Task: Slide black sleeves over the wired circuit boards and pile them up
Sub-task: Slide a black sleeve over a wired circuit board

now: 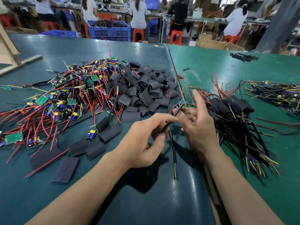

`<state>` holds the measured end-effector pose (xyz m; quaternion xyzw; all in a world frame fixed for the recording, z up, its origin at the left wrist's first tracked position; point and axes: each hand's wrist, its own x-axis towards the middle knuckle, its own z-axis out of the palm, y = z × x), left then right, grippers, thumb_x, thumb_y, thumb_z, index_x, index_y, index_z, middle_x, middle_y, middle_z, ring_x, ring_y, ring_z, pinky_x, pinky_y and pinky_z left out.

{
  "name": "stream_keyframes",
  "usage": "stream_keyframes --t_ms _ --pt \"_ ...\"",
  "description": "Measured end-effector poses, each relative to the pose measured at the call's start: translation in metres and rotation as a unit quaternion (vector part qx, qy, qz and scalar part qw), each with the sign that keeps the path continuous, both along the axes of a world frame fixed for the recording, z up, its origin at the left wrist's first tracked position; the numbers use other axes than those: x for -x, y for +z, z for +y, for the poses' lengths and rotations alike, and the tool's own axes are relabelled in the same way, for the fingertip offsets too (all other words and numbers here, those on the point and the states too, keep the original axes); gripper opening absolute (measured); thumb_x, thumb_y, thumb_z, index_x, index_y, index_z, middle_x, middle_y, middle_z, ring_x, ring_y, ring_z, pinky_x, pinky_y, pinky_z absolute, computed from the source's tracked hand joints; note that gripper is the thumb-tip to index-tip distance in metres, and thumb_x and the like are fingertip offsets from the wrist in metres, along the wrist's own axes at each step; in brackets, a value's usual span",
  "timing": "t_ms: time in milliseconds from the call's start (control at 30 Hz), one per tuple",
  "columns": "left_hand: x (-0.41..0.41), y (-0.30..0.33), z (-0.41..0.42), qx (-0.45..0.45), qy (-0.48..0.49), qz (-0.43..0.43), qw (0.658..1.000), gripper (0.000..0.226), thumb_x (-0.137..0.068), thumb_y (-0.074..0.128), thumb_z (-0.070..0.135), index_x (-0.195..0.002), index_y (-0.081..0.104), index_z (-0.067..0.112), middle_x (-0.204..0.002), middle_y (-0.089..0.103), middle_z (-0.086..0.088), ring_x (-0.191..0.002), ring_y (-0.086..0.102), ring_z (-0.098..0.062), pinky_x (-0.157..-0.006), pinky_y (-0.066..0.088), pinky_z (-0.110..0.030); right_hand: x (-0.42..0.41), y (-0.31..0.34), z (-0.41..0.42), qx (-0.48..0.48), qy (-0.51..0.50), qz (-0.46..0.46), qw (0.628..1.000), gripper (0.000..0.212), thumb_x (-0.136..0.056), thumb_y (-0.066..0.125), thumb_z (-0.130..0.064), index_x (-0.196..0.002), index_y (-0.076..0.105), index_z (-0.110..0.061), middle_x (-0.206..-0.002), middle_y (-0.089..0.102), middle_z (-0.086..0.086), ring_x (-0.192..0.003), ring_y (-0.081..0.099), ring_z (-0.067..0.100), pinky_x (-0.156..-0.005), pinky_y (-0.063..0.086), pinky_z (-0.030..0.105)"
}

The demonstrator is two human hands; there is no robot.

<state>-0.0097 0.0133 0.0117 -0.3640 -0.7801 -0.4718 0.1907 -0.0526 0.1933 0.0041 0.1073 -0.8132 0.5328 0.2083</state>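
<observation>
Far left on the dark green matte worktop (48,46): a tangled heap of bare green circuit boards with red, black and yellow wires (61,93). Just right of it and touching: a mound of short flattened black tubular sleeves (144,90), with a few loose ones strewn nearer the front edge. Centre: left hand (142,143), thumb and forefinger pinching a black sheathed cable (172,143) whose yellow and purple cores hang down toward the worktop. At the cable's upper end: a small wired circuit board (181,105), unsleeved, raised above the worktop between both hands. Right hand (199,129) gripping that board's lower end with curled fingers, forefinger stretched straight up. Further right, on a lighter green mat: a pile of already sleeved boards with trailing cables (233,111), and beyond it, near the right edge, another bundle of wired boards (276,93).
</observation>
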Motion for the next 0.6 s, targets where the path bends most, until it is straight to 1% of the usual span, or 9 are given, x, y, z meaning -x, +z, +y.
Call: stream_keyframes --t_ms 67,133,167,233,300,333,400,500,600 --pt "0.001 0.002 -0.005 -0.008 -0.003 0.015 1.0 0.036 -0.086 0.048 0.006 -0.12 0.059 0.002 -0.083 0.062 -0.006 -0.072 0.056 -0.022 -0.07 0.046 -0.027 0.0 0.002 0.001 -0.026 -0.004 0.016 1.0 0.04 -0.086 0.055 -0.051 -0.126 0.051 -0.047 -0.082 0.068 -0.017 -0.074 0.066 0.004 -0.075 0.057 0.038" --pt "0.002 0.004 -0.009 -0.022 -0.003 0.027 0.999 0.04 -0.088 0.045 0.017 -0.124 0.057 0.001 -0.086 0.065 -0.006 -0.076 0.06 -0.026 -0.073 0.048 -0.034 0.001 0.002 0.0 -0.04 0.001 0.025 0.999 0.014 -0.091 0.054 -0.046 -0.103 0.059 -0.044 -0.078 0.067 -0.021 -0.073 0.067 0.008 -0.07 0.057 0.048" --pt "0.004 0.004 -0.011 -0.041 -0.001 0.022 0.999 0.042 -0.09 0.043 0.02 -0.125 0.055 0.001 -0.087 0.066 -0.007 -0.078 0.06 -0.027 -0.074 0.048 -0.035 0.001 0.002 0.0 -0.039 0.0 0.025 0.999 0.006 -0.092 0.055 -0.041 -0.094 0.06 -0.039 -0.076 0.067 -0.018 -0.07 0.067 0.011 -0.067 0.056 0.05" --pt "0.008 0.002 -0.015 -0.106 0.035 -0.011 0.994 0.042 -0.093 0.035 0.026 -0.123 0.057 0.006 -0.086 0.068 -0.005 -0.079 0.061 -0.021 -0.076 0.047 -0.031 0.001 0.001 -0.001 -0.009 -0.009 0.006 1.0 0.013 -0.094 0.056 -0.035 -0.084 0.059 -0.027 -0.07 0.066 -0.007 -0.067 0.069 0.019 -0.061 0.056 0.049" --pt "0.016 -0.002 -0.021 -0.129 0.138 -0.027 0.982 0.038 -0.097 0.031 0.029 -0.115 0.061 0.014 -0.086 0.068 0.0 -0.083 0.061 -0.014 -0.08 0.047 -0.027 0.0 0.004 -0.001 0.071 -0.001 -0.014 0.997 0.014 -0.093 0.057 -0.032 -0.082 0.061 -0.024 -0.067 0.067 -0.004 -0.065 0.07 0.021 -0.052 0.054 0.038" --pt "0.021 -0.004 -0.025 -0.1 0.205 -0.025 0.973 0.035 -0.099 0.033 0.029 -0.113 0.062 0.016 -0.089 0.067 0.0 -0.087 0.061 -0.015 -0.082 0.048 -0.029 -0.001 0.006 -0.001 0.106 0.004 -0.017 0.994 0.013 -0.094 0.057 -0.028 -0.082 0.061 -0.024 -0.068 0.068 -0.004 -0.064 0.071 0.02 -0.049 0.052 0.032" --pt "0.031 -0.01 -0.034 -0.021 0.31 -0.048 0.949 0.03 -0.096 0.04 0.022 -0.118 0.06 0.015 -0.101 0.066 -0.001 -0.097 0.059 -0.02 -0.089 0.047 -0.039 -0.001 0.01 -0.002 0.171 0.021 -0.032 0.984 0.01 -0.097 0.057 -0.016 -0.088 0.06 -0.019 -0.069 0.069 -0.002 -0.062 0.071 0.021 -0.047 0.051 0.025" --pt "0.04 -0.016 -0.043 0.054 0.337 -0.131 0.931 0.045 -0.087 0.044 0.003 -0.131 0.051 0.01 -0.117 0.063 -0.006 -0.112 0.054 -0.027 -0.099 0.043 -0.045 -0.001 0.013 -0.003 0.254 0.049 -0.071 0.963 0.01 -0.096 0.056 -0.005 -0.095 0.062 -0.013 -0.067 0.07 0.003 -0.057 0.069 0.022 -0.047 0.051 0.023" --pt "0.042 -0.02 -0.046 0.177 0.348 -0.137 0.911 0.05 -0.08 0.049 0.0 -0.127 0.061 0.013 -0.125 0.064 -0.006 -0.118 0.052 -0.029 -0.103 0.04 -0.04 -0.003 0.018 -0.005 0.312 0.067 -0.121 0.94 0.009 -0.095 0.056 -0.003 -0.092 0.061 -0.01 -0.067 0.07 0.004 -0.056 0.069 0.022 -0.047 0.051 0.023"
